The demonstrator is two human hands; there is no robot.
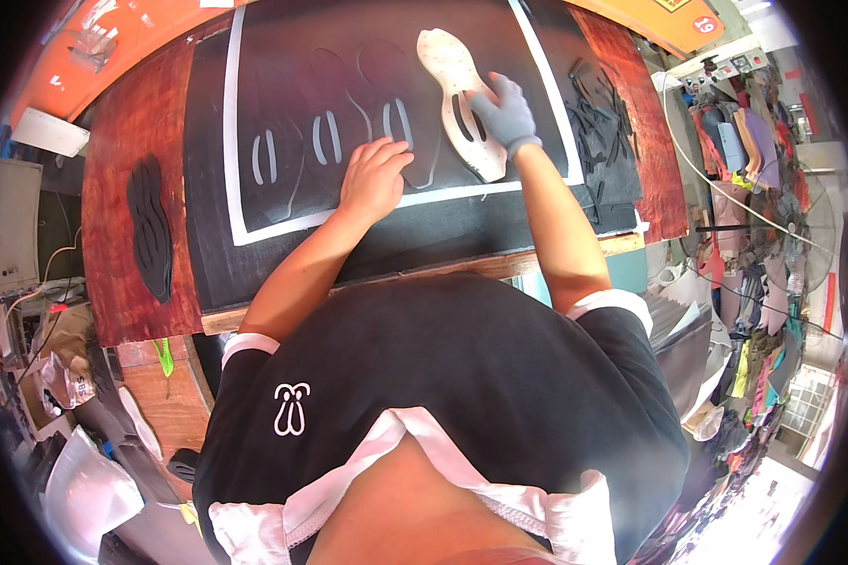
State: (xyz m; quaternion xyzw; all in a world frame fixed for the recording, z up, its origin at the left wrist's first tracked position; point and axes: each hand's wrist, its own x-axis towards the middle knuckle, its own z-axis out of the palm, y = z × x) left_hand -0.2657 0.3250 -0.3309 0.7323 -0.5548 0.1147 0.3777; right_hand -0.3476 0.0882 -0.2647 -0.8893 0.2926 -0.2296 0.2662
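My right hand (509,113), in a grey glove, grips the right side of a cream sole-shaped cutting die (449,80) with two long slots. Its thumb lies across the die's top beside the slots. The die sits on a black sheet (339,188) bordered by a white edge. My bare left hand (377,174) rests on the sheet to the left, fingers stretched out, near a pair of pale cut slots (398,122). Two more slot pairs (326,139) and faint sole outlines mark the sheet further left.
A stack of black sole pieces (151,229) lies on the reddish board at left. Thin black scraps (598,122) are heaped right of the white edge. An orange machine beam (94,47) spans the far side. Colourful cut material (744,151) is piled at far right.
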